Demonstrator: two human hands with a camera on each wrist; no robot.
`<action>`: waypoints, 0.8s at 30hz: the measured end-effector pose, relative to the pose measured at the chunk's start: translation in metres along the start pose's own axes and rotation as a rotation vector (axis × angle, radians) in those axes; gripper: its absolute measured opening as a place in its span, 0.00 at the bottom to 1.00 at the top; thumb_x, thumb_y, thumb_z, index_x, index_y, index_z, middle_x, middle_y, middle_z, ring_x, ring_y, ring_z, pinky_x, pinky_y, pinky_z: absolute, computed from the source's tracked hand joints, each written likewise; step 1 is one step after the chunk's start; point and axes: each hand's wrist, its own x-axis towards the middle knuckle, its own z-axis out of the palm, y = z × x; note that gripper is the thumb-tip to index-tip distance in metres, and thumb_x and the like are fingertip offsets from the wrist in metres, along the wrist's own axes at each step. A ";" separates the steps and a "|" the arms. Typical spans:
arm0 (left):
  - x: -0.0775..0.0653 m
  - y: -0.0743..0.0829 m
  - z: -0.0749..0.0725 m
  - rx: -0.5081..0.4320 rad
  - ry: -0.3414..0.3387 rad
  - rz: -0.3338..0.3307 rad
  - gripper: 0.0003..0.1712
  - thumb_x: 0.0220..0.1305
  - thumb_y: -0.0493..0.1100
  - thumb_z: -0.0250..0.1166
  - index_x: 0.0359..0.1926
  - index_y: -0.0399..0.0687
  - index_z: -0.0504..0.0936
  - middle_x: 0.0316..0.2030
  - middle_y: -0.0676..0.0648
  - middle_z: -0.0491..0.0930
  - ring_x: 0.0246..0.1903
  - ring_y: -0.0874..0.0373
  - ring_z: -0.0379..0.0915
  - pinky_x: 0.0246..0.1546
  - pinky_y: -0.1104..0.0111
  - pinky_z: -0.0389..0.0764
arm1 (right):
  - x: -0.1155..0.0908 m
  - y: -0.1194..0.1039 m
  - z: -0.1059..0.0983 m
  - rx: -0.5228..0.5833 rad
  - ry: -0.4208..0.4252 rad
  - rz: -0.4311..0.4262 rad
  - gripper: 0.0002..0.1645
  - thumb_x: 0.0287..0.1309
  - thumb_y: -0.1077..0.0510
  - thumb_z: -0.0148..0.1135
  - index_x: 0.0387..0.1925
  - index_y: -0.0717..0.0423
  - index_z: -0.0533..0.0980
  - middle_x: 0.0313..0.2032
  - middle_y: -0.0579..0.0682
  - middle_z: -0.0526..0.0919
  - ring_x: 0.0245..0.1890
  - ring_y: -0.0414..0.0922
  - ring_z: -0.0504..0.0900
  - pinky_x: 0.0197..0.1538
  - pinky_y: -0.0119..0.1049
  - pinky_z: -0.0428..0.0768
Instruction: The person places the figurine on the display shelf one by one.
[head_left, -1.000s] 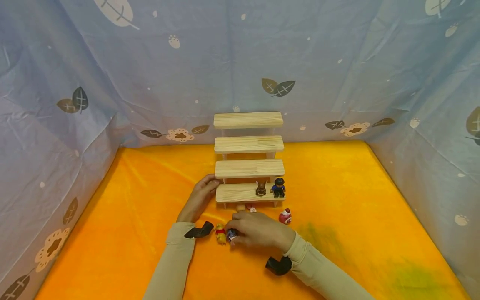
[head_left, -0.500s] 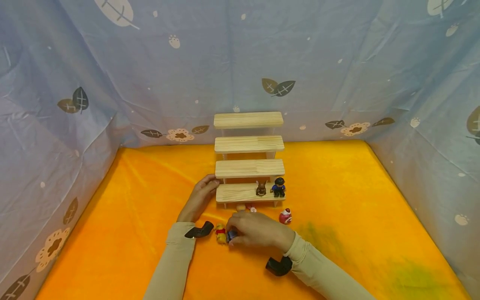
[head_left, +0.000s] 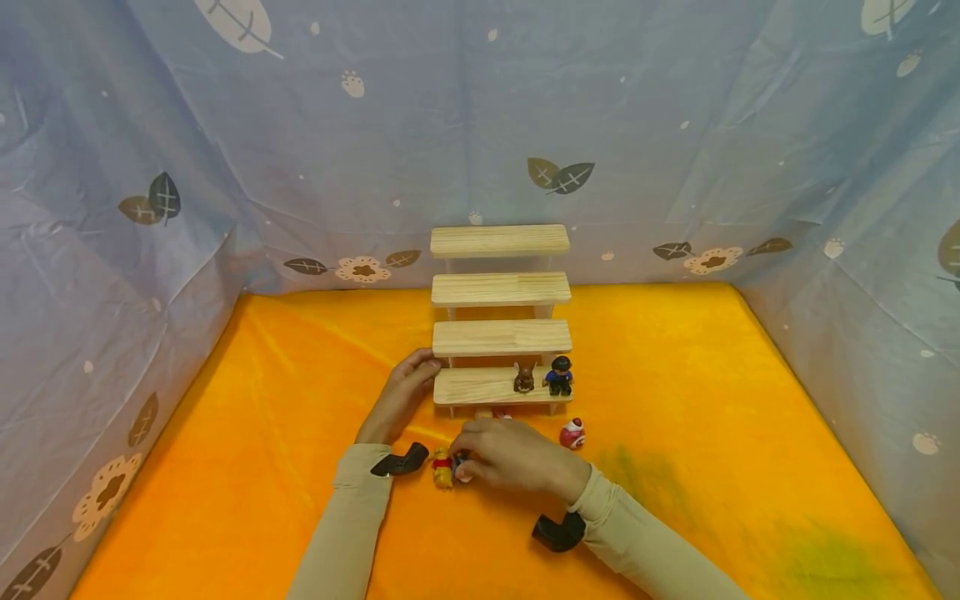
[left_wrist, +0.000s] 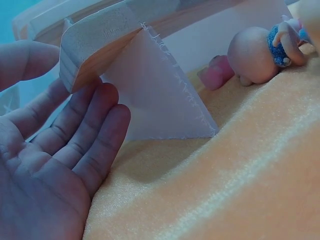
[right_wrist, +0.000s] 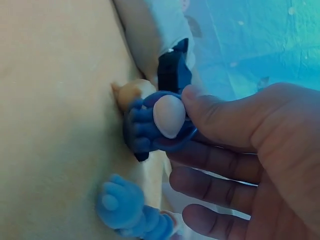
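Observation:
My left hand [head_left: 402,396] holds the left end of the lowest shelf of a wooden step stand [head_left: 468,389]; in the left wrist view the thumb is at the shelf's end and fingers [left_wrist: 102,145] lie below it. My right hand [head_left: 521,458] pinches a blue toy figurine [right_wrist: 142,122] with a pale oval patch between thumb and fingers, low over the cloth. Just left of it lies a yellow bear figurine [head_left: 442,471] in a red top. A beige figurine [left_wrist: 252,55] in blue and a pink one [left_wrist: 217,72] lie before the stand, partly behind my right hand in the head view.
On the lowest shelf stand a brown eared figurine [head_left: 524,377] and a black-haired figurine [head_left: 558,377] in blue. A red-and-white figurine [head_left: 572,433] lies right of my right hand. Orange cloth [head_left: 675,375] covers the surface; a patterned blue curtain [head_left: 337,150] surrounds it.
The right fingers have shifted slightly left, and the blue figurine has turned a little in them. My left hand stays at the shelf; the other figurines have not moved.

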 end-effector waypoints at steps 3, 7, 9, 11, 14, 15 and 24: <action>0.001 -0.001 0.000 0.000 0.003 0.003 0.16 0.77 0.45 0.56 0.59 0.44 0.73 0.55 0.46 0.75 0.54 0.58 0.75 0.60 0.68 0.75 | -0.001 0.000 -0.005 0.014 0.005 -0.004 0.15 0.69 0.48 0.62 0.52 0.48 0.83 0.45 0.44 0.84 0.41 0.36 0.79 0.47 0.29 0.80; 0.001 -0.001 0.001 0.000 0.009 0.006 0.15 0.77 0.44 0.56 0.58 0.43 0.73 0.56 0.43 0.74 0.54 0.59 0.75 0.61 0.68 0.74 | -0.004 -0.001 -0.014 0.071 0.016 -0.014 0.16 0.69 0.47 0.62 0.51 0.50 0.83 0.44 0.44 0.83 0.41 0.36 0.78 0.47 0.29 0.79; 0.001 -0.001 0.001 -0.001 0.013 0.005 0.15 0.77 0.44 0.56 0.58 0.42 0.73 0.58 0.39 0.73 0.55 0.58 0.74 0.63 0.67 0.73 | -0.005 -0.001 -0.018 0.092 0.032 -0.021 0.17 0.69 0.47 0.62 0.51 0.51 0.83 0.44 0.45 0.83 0.40 0.37 0.78 0.46 0.29 0.79; 0.001 -0.001 0.001 0.000 0.014 -0.001 0.15 0.76 0.44 0.56 0.58 0.42 0.73 0.58 0.39 0.73 0.55 0.58 0.74 0.65 0.64 0.71 | -0.006 -0.001 -0.022 0.109 0.051 -0.019 0.18 0.69 0.47 0.62 0.52 0.51 0.83 0.43 0.44 0.83 0.39 0.37 0.78 0.45 0.29 0.78; 0.001 0.000 0.000 -0.002 0.012 -0.005 0.16 0.76 0.44 0.56 0.59 0.43 0.73 0.57 0.43 0.75 0.56 0.58 0.74 0.67 0.61 0.69 | -0.007 -0.001 -0.026 0.114 0.078 -0.006 0.19 0.68 0.46 0.61 0.53 0.50 0.82 0.44 0.43 0.83 0.38 0.38 0.78 0.43 0.28 0.77; 0.000 -0.001 0.000 -0.001 0.013 -0.007 0.16 0.76 0.44 0.56 0.59 0.43 0.73 0.56 0.46 0.76 0.56 0.58 0.74 0.67 0.60 0.68 | -0.008 -0.001 -0.027 0.116 0.086 -0.001 0.19 0.68 0.45 0.61 0.53 0.50 0.82 0.44 0.42 0.83 0.38 0.37 0.77 0.42 0.27 0.77; 0.001 -0.001 0.000 0.003 0.017 -0.013 0.18 0.77 0.45 0.56 0.61 0.43 0.73 0.58 0.44 0.74 0.57 0.57 0.74 0.70 0.57 0.66 | -0.011 -0.001 -0.047 0.123 0.132 -0.019 0.17 0.68 0.49 0.62 0.54 0.50 0.82 0.44 0.44 0.84 0.36 0.35 0.75 0.42 0.27 0.76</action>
